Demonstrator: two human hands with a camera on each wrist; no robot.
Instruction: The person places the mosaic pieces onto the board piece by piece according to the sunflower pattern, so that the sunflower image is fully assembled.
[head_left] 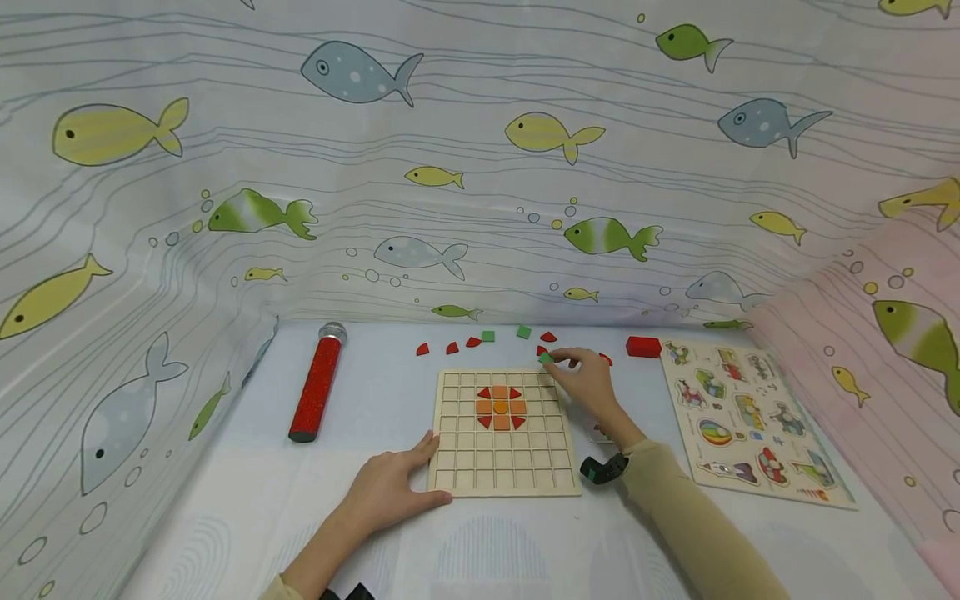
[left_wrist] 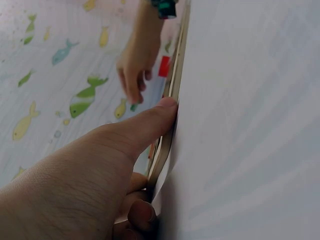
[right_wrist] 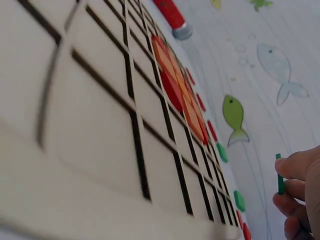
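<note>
A square wooden grid board (head_left: 468, 477) lies on the table. Around an orange disc (head_left: 500, 407) on it sit several orange squares (head_left: 500, 422) and red quarter-circle pieces (head_left: 485, 393). My left hand (head_left: 386, 492) rests at the board's near left corner, thumb along the front edge and a finger at the left side; in the left wrist view the thumb touches the rim (left_wrist: 172, 80). Above the board's far right corner, my right hand (head_left: 592, 390) pinches a green square tile (head_left: 546, 358). That tile (right_wrist: 280, 175) is seen edge-on between thumb and fingers in the right wrist view.
Beyond the board lie loose red quarter-circle pieces (head_left: 452, 347) and two green tiles (head_left: 523, 332). A red microphone (head_left: 315, 396) lies to the left. On the right are a red block (head_left: 643, 347) and a picture puzzle board (head_left: 750, 425). Fish-patterned cloth (head_left: 480, 208) surrounds the table.
</note>
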